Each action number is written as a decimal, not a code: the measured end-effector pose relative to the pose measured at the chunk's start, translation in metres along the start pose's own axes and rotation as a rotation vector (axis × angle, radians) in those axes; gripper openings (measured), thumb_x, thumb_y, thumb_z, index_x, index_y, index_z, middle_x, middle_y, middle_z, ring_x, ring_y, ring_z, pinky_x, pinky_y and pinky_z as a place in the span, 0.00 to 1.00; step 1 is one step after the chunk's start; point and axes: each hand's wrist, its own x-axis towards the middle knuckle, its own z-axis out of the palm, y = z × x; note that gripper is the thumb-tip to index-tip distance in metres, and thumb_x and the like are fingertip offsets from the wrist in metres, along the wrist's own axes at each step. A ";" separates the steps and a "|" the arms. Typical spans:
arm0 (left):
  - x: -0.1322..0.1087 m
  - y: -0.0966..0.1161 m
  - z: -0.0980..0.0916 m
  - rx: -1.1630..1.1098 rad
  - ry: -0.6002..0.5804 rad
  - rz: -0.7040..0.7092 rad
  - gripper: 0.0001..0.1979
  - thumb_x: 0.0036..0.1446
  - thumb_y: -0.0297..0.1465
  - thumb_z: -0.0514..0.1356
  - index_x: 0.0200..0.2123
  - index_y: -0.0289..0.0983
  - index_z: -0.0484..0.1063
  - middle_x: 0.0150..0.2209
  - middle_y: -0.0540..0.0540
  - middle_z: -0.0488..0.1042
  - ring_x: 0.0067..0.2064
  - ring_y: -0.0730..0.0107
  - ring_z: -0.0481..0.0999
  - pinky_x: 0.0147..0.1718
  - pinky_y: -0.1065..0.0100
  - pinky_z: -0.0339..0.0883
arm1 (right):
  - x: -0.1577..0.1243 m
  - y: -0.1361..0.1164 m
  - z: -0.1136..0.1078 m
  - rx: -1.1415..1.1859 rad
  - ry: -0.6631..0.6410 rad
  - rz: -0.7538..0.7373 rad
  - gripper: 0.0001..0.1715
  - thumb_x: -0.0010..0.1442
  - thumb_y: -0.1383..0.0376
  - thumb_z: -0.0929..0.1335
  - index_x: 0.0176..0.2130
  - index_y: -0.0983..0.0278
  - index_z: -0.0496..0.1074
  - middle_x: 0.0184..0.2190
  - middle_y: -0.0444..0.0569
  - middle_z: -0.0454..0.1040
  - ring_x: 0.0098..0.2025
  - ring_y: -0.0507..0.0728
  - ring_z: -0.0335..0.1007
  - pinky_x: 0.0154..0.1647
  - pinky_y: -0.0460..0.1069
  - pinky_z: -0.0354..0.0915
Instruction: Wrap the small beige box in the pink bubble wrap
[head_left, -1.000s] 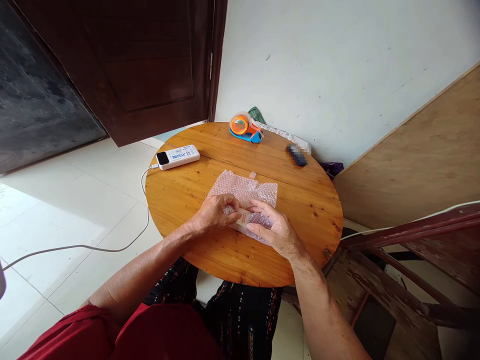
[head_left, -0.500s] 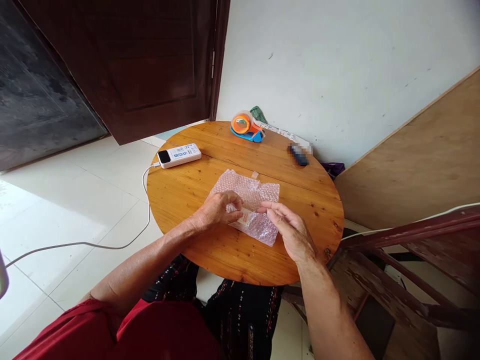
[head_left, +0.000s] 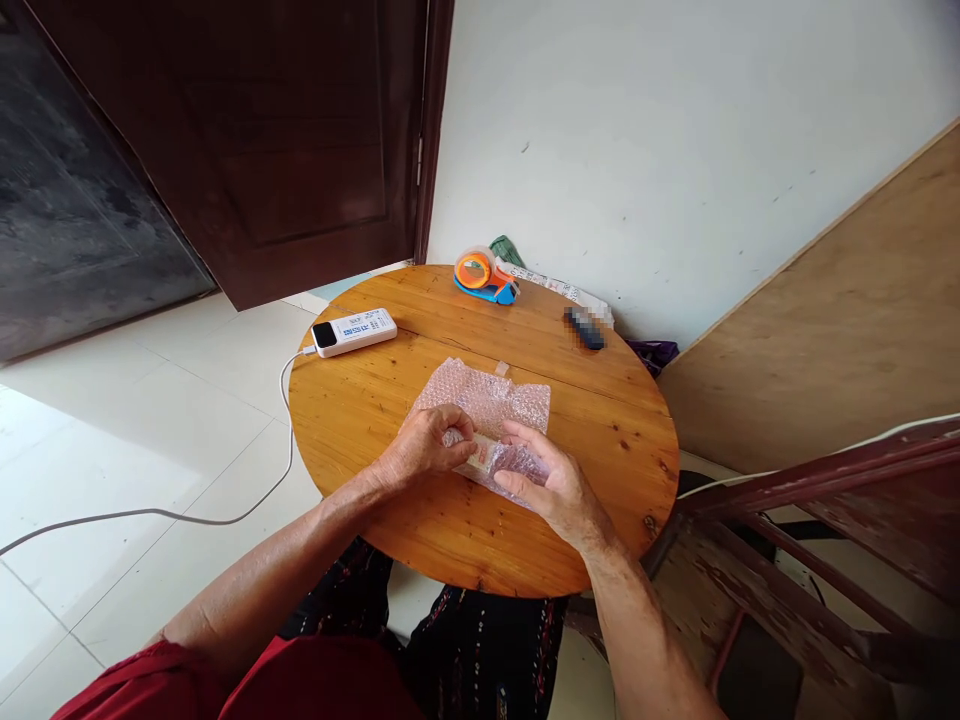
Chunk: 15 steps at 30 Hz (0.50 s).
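A sheet of pinkish clear bubble wrap [head_left: 484,392] lies on the round wooden table [head_left: 360,400]. Its near part is folded over a small pale item with red print [head_left: 481,453], whose kind I cannot make out. My left hand [head_left: 433,442] pinches the left end of this folded part between thumb and fingers. Around the right end curves my right hand [head_left: 559,488], thumb on the near side and fingers on the far side. Part of the wrap is hidden under both hands.
An orange and blue tape dispenser [head_left: 484,275] stands at the table's far edge. A white power bank [head_left: 356,332] with a cable [head_left: 225,520] lies at the left. Far right is a dark blurred object [head_left: 585,328]. A small clear tape piece [head_left: 502,369] lies beyond the wrap.
My right hand has moved down onto the right end of the wrap and closed around it. The near part now looks narrower and more rolled. The view has tilted slightly upward.
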 end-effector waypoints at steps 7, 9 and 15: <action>-0.001 0.001 0.003 0.004 -0.008 -0.018 0.02 0.52 0.28 0.62 0.28 0.37 0.73 0.36 0.50 0.79 0.36 0.71 0.75 0.38 0.70 0.65 | -0.002 0.005 0.004 0.048 0.083 0.027 0.31 0.54 0.53 0.72 0.54 0.61 0.71 0.47 0.53 0.79 0.49 0.62 0.75 0.50 0.56 0.69; -0.001 0.002 0.003 0.004 -0.018 -0.029 0.01 0.52 0.27 0.62 0.29 0.37 0.73 0.35 0.50 0.79 0.37 0.70 0.75 0.38 0.70 0.65 | -0.001 0.006 0.007 0.046 0.143 0.043 0.24 0.55 0.54 0.70 0.49 0.62 0.74 0.40 0.50 0.80 0.41 0.59 0.76 0.43 0.53 0.71; 0.006 0.004 -0.003 0.065 -0.076 -0.030 0.05 0.51 0.29 0.62 0.34 0.37 0.73 0.32 0.51 0.76 0.35 0.69 0.74 0.37 0.69 0.65 | 0.000 0.006 0.011 -0.023 0.266 0.053 0.14 0.55 0.56 0.69 0.37 0.62 0.75 0.26 0.44 0.75 0.25 0.53 0.68 0.27 0.47 0.64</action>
